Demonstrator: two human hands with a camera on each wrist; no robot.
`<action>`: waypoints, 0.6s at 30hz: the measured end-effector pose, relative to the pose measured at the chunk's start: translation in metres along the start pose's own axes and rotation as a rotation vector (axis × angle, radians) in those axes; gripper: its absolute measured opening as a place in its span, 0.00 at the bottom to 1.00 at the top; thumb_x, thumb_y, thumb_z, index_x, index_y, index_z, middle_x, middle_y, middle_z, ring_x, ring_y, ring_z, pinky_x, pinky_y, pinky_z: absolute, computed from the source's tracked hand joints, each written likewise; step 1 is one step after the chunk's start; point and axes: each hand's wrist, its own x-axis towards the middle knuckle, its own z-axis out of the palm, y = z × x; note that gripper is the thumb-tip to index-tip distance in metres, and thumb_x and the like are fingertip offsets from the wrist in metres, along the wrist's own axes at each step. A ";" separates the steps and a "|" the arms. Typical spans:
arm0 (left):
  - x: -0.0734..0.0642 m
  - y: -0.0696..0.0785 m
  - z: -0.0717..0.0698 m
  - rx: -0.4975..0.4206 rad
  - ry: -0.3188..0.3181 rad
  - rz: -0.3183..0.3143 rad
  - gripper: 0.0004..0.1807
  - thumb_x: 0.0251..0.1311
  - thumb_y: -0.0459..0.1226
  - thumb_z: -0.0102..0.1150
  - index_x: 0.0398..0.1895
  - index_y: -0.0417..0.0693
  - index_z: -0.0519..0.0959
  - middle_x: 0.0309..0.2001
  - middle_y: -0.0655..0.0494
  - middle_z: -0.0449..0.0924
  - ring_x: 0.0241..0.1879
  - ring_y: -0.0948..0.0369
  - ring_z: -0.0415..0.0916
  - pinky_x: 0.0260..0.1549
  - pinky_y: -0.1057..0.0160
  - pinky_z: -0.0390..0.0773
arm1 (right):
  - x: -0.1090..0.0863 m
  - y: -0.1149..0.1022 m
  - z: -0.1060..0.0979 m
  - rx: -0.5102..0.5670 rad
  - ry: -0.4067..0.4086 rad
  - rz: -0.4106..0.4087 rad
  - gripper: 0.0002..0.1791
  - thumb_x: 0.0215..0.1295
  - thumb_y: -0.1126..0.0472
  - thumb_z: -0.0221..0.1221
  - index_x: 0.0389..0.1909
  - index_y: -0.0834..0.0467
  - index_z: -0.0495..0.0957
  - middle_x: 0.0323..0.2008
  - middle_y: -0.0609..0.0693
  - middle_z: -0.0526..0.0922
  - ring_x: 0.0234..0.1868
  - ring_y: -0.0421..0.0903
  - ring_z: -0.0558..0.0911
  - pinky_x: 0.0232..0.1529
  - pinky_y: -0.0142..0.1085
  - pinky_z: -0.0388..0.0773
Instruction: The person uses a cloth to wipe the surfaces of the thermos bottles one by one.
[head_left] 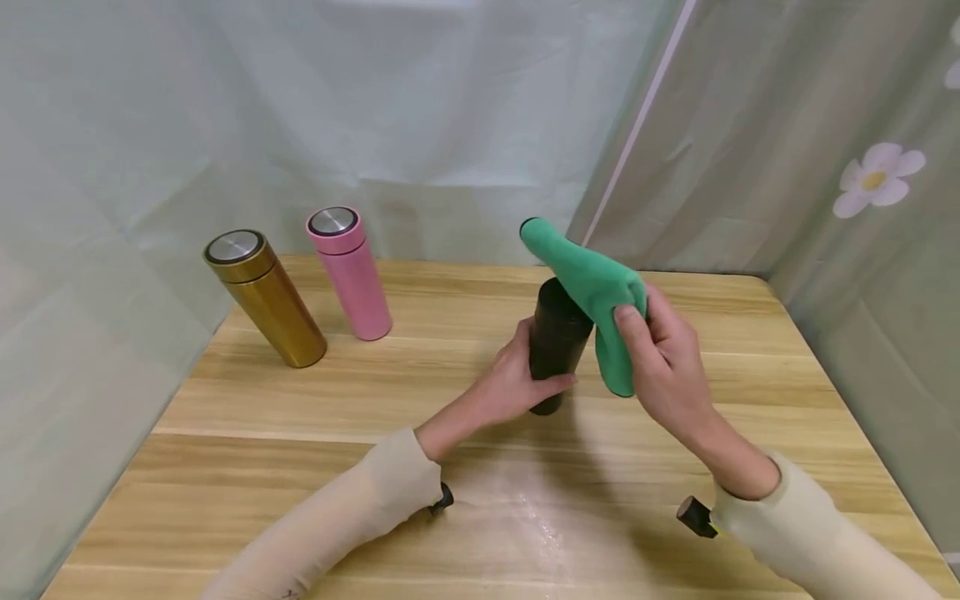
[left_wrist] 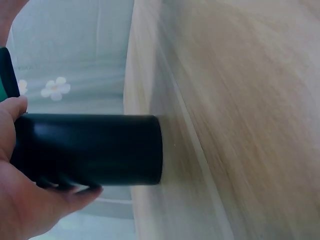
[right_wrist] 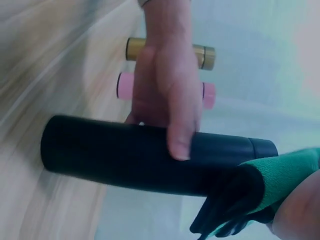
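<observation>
My left hand (head_left: 517, 379) is wrapped around a black thermos bottle (head_left: 557, 342), thumb on the near side and fingers behind it. The bottle stands nearly upright, its base right at the wooden tabletop in the left wrist view. My right hand (head_left: 667, 367) pinches a folded green cloth (head_left: 592, 279) between thumb and fingers. That cloth lies against the upper right side of the bottle and partly covers its lid. In the right wrist view, the cloth's dark edge (right_wrist: 235, 195) hangs beside the bottle's top end.
A gold thermos (head_left: 273, 308) and a pink thermos (head_left: 356, 283) stand at the back left of the wooden table (head_left: 262, 458). Pale curtains (head_left: 465, 125) hang close behind the table and along its sides.
</observation>
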 end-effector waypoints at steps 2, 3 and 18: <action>0.001 0.002 0.000 -0.006 0.015 -0.001 0.48 0.61 0.48 0.73 0.74 0.39 0.55 0.60 0.46 0.72 0.57 0.52 0.75 0.60 0.50 0.75 | 0.000 0.003 0.002 -0.017 -0.061 -0.036 0.19 0.74 0.74 0.54 0.63 0.65 0.76 0.44 0.49 0.84 0.45 0.45 0.84 0.47 0.32 0.79; 0.001 0.003 0.000 -0.012 0.020 -0.007 0.48 0.61 0.49 0.73 0.75 0.39 0.55 0.62 0.46 0.72 0.59 0.53 0.74 0.60 0.51 0.75 | 0.001 0.004 0.002 -0.035 -0.088 -0.060 0.23 0.71 0.76 0.58 0.65 0.64 0.75 0.53 0.50 0.84 0.55 0.47 0.83 0.56 0.34 0.78; 0.008 0.008 0.001 -0.171 -0.019 0.058 0.49 0.62 0.37 0.73 0.80 0.47 0.52 0.71 0.52 0.67 0.67 0.59 0.69 0.65 0.59 0.72 | -0.002 0.013 0.003 -0.479 -0.247 -0.381 0.30 0.70 0.76 0.56 0.73 0.64 0.69 0.75 0.58 0.68 0.77 0.59 0.61 0.77 0.51 0.55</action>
